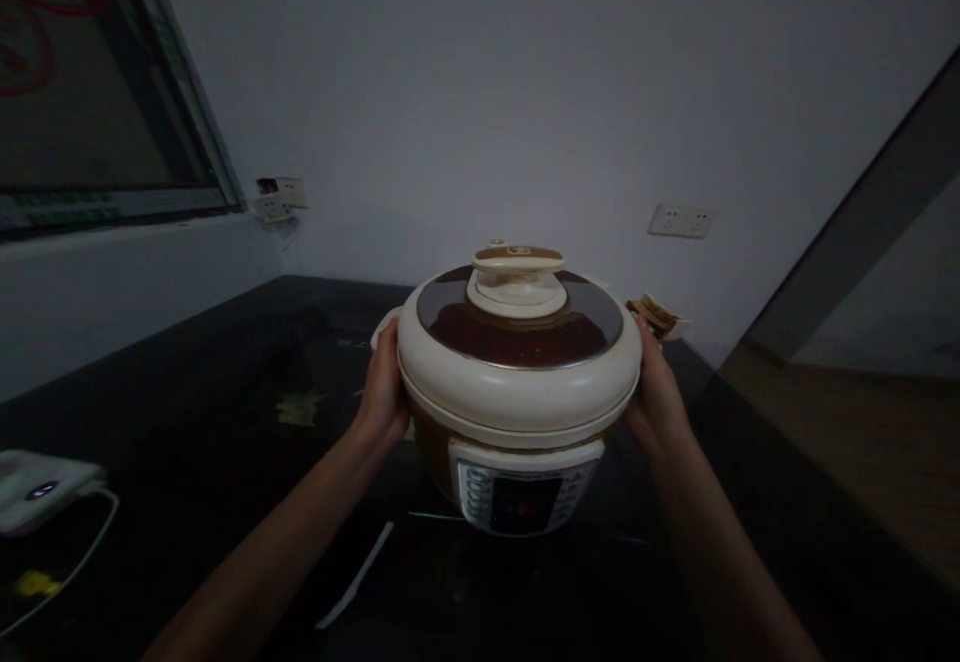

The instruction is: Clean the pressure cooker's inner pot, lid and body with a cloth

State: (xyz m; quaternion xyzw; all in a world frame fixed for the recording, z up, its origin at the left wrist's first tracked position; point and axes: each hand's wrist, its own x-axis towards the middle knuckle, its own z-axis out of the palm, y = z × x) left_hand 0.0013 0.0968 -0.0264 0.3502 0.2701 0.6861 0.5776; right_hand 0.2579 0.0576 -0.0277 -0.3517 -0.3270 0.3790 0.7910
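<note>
An electric pressure cooker [517, 397] stands upright in front of me, with a cream rim, a dark red-brown lid top, a cream lid handle [519, 260] and a control panel [525, 495] facing me. My left hand [386, 387] is closed on its left side, by a cream side grip. On the opposite side my right hand [654, 392] is closed on the cooker too. The fingertips of both hands are mostly hidden behind the body. I cannot tell whether the cooker's base touches the black tabletop [225, 502].
A white device [45, 490] with a cable lies at the left. A white strip [356, 577] lies nearer me. Behind the cooker's right side is a brown object [656, 314]. Wall sockets [681, 221] are at the back, a window [97, 82] at the left.
</note>
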